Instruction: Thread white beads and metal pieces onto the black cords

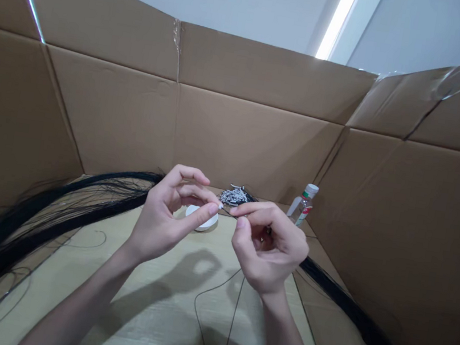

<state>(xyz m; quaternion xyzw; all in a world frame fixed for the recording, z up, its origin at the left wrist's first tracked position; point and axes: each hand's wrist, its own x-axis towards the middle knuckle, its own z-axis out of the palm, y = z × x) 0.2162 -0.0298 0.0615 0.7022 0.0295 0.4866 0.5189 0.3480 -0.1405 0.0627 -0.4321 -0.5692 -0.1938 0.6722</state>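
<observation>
My left hand (164,221) is closed in a pinch, thumb against fingertip, on a tiny white bead-like piece (220,206). Just to its right, my right hand (274,247) pinches a thin dark cord (227,212) whose end reaches to the white piece. Whether the cord passes through the piece is too small to tell. Two strands of dark cord (233,317) hang below my right hand toward the near edge. Both hands are held above the table, fingertips close together.
A white round dish (206,225) sits behind my hands on the pale table (140,309). Beyond it lies a pile of small whitish pieces (233,195) on dark strands. Black cord bundles (93,185) run along both sides. A clear bottle (302,205) stands right; cardboard walls (252,141) enclose everything.
</observation>
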